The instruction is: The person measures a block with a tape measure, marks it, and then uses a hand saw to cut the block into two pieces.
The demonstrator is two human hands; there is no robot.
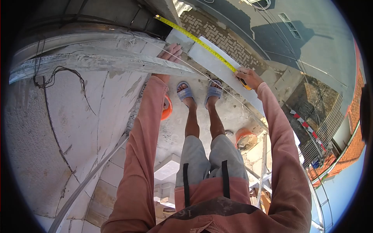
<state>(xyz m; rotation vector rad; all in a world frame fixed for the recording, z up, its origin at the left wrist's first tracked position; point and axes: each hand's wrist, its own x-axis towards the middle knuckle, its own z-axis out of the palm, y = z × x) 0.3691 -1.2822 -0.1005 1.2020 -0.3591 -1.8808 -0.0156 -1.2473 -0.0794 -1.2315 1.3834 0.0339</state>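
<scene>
A yellow tape measure blade (198,40) stretches from the upper middle down to the right, along a pale block ledge (217,58). My right hand (248,79) is closed around the tape measure case (244,84) at the blade's lower end. On the left, my left hand (169,56) has its fingers stretched out beside a grey beam (116,58), which hides part of the hand; nothing shows in it. A thin white string (210,77) runs diagonally between my two hands.
An orange bucket (167,108) stands left of my feet, and another bucket (246,139) lower right. White blocks (167,169) lie below. Block wall (77,116) at left, with loose wire (64,70) on the beam. Paving (217,35) lies beyond the ledge.
</scene>
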